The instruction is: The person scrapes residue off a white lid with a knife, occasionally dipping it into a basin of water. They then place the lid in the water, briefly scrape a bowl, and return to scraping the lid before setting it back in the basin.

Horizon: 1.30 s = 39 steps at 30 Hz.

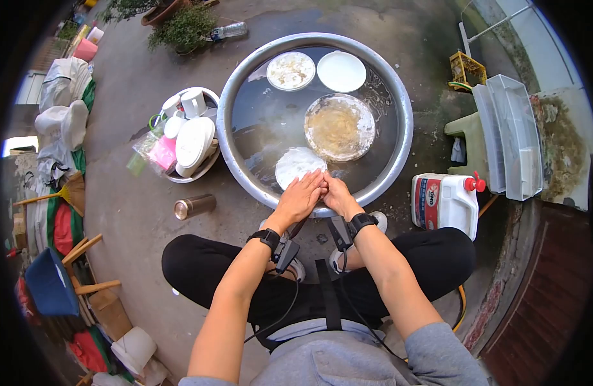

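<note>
In the head view, a large metal basin (402,122) of water stands before me. My left hand (301,195) lies with its fingers stretched over the near edge of a white plate (295,163), which looks wet or sudsy. Against it rests my right hand (338,193), its fingers bent in toward the left hand; what they hold, if anything, is hidden. Beyond the hands, a larger plate with a brownish middle (340,127) sits in the water. Farther off are a white plate (341,71) and a smaller plate with brownish patches (291,71).
Left of the basin stands a bowl (209,96) heaped with white dishes and mugs, and a brown metal flask (195,206) lies nearby. To the right are a white jug with a red cap (446,204), a green stool (464,145) and clear plastic bins (515,138).
</note>
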Motion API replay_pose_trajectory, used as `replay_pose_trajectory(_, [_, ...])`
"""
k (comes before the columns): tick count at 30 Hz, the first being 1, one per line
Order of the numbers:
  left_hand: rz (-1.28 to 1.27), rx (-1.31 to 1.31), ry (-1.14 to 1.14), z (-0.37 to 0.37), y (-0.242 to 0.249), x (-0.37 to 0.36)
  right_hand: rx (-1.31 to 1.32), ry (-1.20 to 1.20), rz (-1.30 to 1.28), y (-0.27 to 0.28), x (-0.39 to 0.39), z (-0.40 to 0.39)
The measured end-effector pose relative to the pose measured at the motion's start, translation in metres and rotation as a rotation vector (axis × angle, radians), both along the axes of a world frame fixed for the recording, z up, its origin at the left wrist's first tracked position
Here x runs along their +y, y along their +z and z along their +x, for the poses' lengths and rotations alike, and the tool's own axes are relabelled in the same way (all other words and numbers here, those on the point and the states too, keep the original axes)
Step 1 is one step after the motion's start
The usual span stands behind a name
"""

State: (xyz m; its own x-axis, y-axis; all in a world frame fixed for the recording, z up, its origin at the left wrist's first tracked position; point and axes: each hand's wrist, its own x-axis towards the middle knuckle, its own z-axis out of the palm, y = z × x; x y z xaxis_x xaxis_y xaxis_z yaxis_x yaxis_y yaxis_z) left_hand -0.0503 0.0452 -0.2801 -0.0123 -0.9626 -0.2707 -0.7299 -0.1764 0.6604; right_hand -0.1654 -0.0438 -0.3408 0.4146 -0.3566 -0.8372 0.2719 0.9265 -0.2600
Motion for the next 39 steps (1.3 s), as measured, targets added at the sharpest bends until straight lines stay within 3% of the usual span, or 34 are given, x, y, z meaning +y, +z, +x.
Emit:
replay_pose_trajectory(3, [0.017,-0.230,-0.023,0.000,0.004,0.001,0.015,-0.012,0.013,0.006,-0.001,0.000])
replay_pose_trajectory(4, [0.021,-0.265,0.112,-0.001,-0.011,0.004,0.044,-0.048,0.011,0.008,-0.001,0.002])
replay_pose_trajectory(7, [0.055,-0.411,0.115,0.011,-0.008,0.007,0.084,-0.087,0.046,0.009,-0.002,0.004])
replay_pose_trajectory(11, [-0.038,-0.310,0.174,0.011,-0.016,0.010,0.060,-0.129,0.059,0.009,-0.005,-0.001])
replay_pose_trajectory(16, [-0.083,-0.053,-0.017,-0.003,-0.012,0.001,0.069,-0.030,0.018,0.006,-0.005,0.000])
replay_pose_trajectory(19, [-0.013,-0.277,0.129,0.004,-0.012,-0.004,0.046,0.000,0.015,0.010,-0.005,-0.001])
replay_pose_trajectory(24, [0.072,-0.439,0.261,0.038,-0.015,-0.006,0.004,0.077,0.027,0.004,-0.002,-0.001])
replay_pose_trajectory(26, [0.212,-0.252,0.503,0.049,-0.017,-0.010,0.017,0.093,0.010,0.004,-0.001,0.001])
replay_pose_trajectory(27, [0.212,-0.250,0.505,0.053,-0.027,-0.009,0.001,0.111,0.006,0.004,-0.001,0.000])
replay_pose_trajectory(29, [0.126,0.034,0.750,0.060,-0.035,-0.012,-0.013,0.134,-0.002,0.004,-0.003,0.000])
replay_pose_trajectory(34, [0.238,-0.030,0.773,0.060,-0.009,-0.027,0.062,0.208,-0.027,0.008,-0.004,-0.001])
replay_pose_trajectory(37, [0.308,-0.048,0.772,0.057,-0.015,-0.027,0.118,0.169,-0.032,0.012,-0.004,-0.003])
replay_pose_trajectory(39, [0.231,-0.005,0.896,0.059,-0.028,-0.022,0.094,0.196,-0.056,0.012,-0.006,-0.004])
